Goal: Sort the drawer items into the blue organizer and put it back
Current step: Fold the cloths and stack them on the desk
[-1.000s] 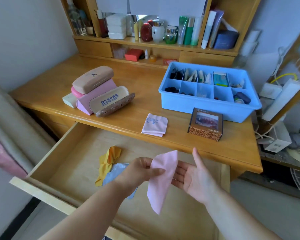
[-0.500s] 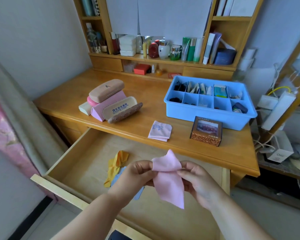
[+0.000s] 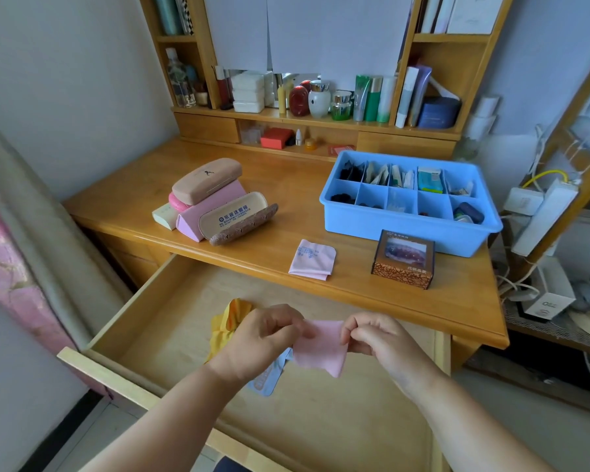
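Pink cloth (image 3: 321,349), a second ago dangling from left hand (image 3: 263,338), now pinched taut with right hand (image 3: 375,338) above drawer (image 3: 171,301); folding starting.

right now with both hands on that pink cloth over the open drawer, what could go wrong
1. The pink cloth is only pinched at its top corners by the left hand and right hand; it could slip into the drawer.
2. The yellow cloth and blue cloth below may get overlooked.
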`<state>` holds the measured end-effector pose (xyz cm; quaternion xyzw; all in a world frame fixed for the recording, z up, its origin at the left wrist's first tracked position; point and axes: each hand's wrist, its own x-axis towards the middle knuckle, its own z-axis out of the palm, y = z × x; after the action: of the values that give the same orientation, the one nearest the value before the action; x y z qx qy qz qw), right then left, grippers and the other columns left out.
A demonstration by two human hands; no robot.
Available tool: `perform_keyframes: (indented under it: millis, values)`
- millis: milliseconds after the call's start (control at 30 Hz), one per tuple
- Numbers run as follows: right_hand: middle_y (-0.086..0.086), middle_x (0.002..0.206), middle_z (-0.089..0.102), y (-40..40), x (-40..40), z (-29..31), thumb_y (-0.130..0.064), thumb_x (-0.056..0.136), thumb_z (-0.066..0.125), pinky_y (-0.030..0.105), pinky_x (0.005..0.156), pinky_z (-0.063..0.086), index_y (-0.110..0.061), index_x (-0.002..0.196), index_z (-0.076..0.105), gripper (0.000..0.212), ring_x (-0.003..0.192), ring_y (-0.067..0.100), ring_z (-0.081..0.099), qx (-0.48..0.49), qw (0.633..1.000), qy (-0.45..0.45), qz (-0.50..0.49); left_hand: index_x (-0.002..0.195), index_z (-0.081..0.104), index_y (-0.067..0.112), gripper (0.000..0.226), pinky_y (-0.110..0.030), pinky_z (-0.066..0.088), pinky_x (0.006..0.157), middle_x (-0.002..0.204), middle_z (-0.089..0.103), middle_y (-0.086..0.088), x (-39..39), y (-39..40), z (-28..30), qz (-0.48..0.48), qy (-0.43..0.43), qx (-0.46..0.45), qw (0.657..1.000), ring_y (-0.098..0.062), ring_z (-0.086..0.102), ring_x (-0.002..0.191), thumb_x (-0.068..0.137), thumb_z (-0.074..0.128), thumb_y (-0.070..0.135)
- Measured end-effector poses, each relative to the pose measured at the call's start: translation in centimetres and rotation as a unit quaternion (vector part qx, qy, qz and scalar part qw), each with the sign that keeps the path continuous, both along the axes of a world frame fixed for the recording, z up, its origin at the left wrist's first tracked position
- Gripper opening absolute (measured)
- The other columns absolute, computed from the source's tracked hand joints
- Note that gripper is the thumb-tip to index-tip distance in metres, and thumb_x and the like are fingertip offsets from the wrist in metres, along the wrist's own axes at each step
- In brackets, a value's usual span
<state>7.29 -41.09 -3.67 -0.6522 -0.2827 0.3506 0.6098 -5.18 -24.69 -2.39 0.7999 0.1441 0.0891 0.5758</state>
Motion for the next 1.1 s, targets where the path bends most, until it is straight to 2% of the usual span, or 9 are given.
perform_keyframes:
  millis: [133, 233, 300, 433, 533, 600, 800, 1000, 1100]
  values:
    - [-0.001, 0.056, 0.047, 0.4, -0.2, 0.2, -0.016, 0.068, 0.054, 0.022, 0.058, 0.034, -0.009, 0.055, 0.057, 0.015, 0.060, 0.010, 0.041, -0.017, 0.996, -0.084, -0.006, 0.069, 0.069, 0.022, 0.023, -0.027, 0.050, 0.072, 0.081, 0.068, 0.000, 0.3, 0.4, 0.5, 0.002, 0.007, 0.047, 0.999, -0.015, 0.063, 0.079, 0.069, 0.055, 0.041]
    - [0.006, 0.053, 0.049, 0.7, -0.4, 0.1, -0.015, 0.067, 0.054, 0.024, 0.056, 0.032, -0.010, 0.051, 0.053, 0.017, 0.058, 0.010, 0.041, -0.018, 0.991, -0.133, 0.005, 0.076, 0.062, 0.026, 0.003, -0.023, 0.053, 0.073, 0.084, 0.071, 0.003, 0.8, 0.2, 0.8, 0.012, 0.014, 0.038, 0.999, -0.010, 0.066, 0.080, 0.077, 0.065, 0.025]
    - [0.012, 0.056, 0.057, 1.0, -0.7, 0.0, -0.017, 0.068, 0.055, 0.026, 0.057, 0.035, -0.012, 0.051, 0.053, 0.018, 0.059, 0.012, 0.046, -0.025, 0.988, -0.153, 0.021, 0.081, 0.063, 0.031, 0.011, -0.014, 0.051, 0.068, 0.080, 0.069, 0.013, 1.1, -0.1, 0.5, 0.000, 0.035, 0.093, 0.995, 0.001, 0.064, 0.076, 0.082, 0.071, 0.023]
    - [-0.005, 0.056, 0.048, 1.3, -0.7, -0.6, -0.014, 0.069, 0.062, 0.019, 0.050, 0.033, -0.021, 0.066, 0.045, 0.019, 0.053, 0.007, 0.039, -0.050, 0.979, -0.194, -0.027, 0.066, 0.064, 0.033, 0.021, -0.007, 0.040, 0.055, 0.061, 0.064, 0.022, 1.7, -0.4, 0.3, 0.011, 0.041, 0.122, 0.992, 0.008, 0.054, 0.058, 0.082, 0.072, 0.020]
    - [-0.006, 0.062, 0.057, 1.4, 0.0, -0.7, -0.007, 0.075, 0.071, 0.018, 0.053, 0.039, -0.028, 0.079, 0.058, 0.025, 0.055, 0.005, 0.047, -0.083, 0.984, -0.152, -0.049, 0.065, 0.066, 0.037, 0.026, -0.006, 0.041, 0.057, 0.064, 0.066, 0.019, 2.1, -0.1, 0.6, 0.001, 0.028, 0.108, 0.994, 0.007, 0.057, 0.060, 0.081, 0.072, 0.017]
    - [-0.010, 0.062, 0.059, 1.4, 0.4, -0.7, -0.009, 0.076, 0.074, 0.016, 0.057, 0.040, -0.025, 0.075, 0.064, 0.019, 0.058, 0.004, 0.050, -0.112, 0.984, -0.135, -0.033, 0.066, 0.067, 0.041, 0.030, -0.007, 0.043, 0.058, 0.067, 0.067, 0.018, 2.2, 0.1, 0.7, 0.004, 0.021, 0.099, 0.995, 0.007, 0.057, 0.060, 0.081, 0.070, 0.014]
    - [-0.004, 0.065, 0.060, 1.1, 1.7, 0.1, -0.002, 0.083, 0.067, 0.015, 0.058, 0.040, -0.013, 0.081, 0.062, 0.013, 0.061, 0.008, 0.052, -0.091, 0.996, 0.004, 0.008, 0.079, 0.062, 0.036, 0.030, -0.017, 0.043, 0.059, 0.070, 0.063, 0.012, 2.2, 0.9, -0.3, 0.072, -0.011, -0.003, 0.997, -0.006, 0.056, 0.065, 0.084, 0.064, 0.007]
    - [0.006, 0.077, 0.071, 1.8, 2.6, 0.0, -0.004, 0.086, 0.064, 0.029, 0.072, 0.053, -0.010, 0.090, 0.064, 0.008, 0.067, 0.014, 0.067, -0.105, 0.976, 0.189, 0.000, 0.086, 0.066, 0.032, 0.025, -0.033, 0.036, 0.061, 0.065, 0.057, -0.008, 2.6, 1.2, -1.2, 0.100, -0.003, -0.025, 0.995, -0.020, 0.045, 0.061, 0.091, 0.053, 0.010]
    - [0.005, 0.073, 0.070, 2.8, 3.4, 0.2, -0.003, 0.087, 0.061, 0.028, 0.069, 0.053, -0.013, 0.081, 0.061, 0.012, 0.063, 0.015, 0.065, -0.067, 0.973, 0.217, -0.046, 0.094, 0.063, 0.040, 0.038, -0.030, 0.041, 0.058, 0.077, 0.064, 0.006, 3.1, 1.3, -1.1, 0.125, -0.016, -0.032, 0.992, -0.017, 0.052, 0.060, 0.089, 0.053, 0.004]
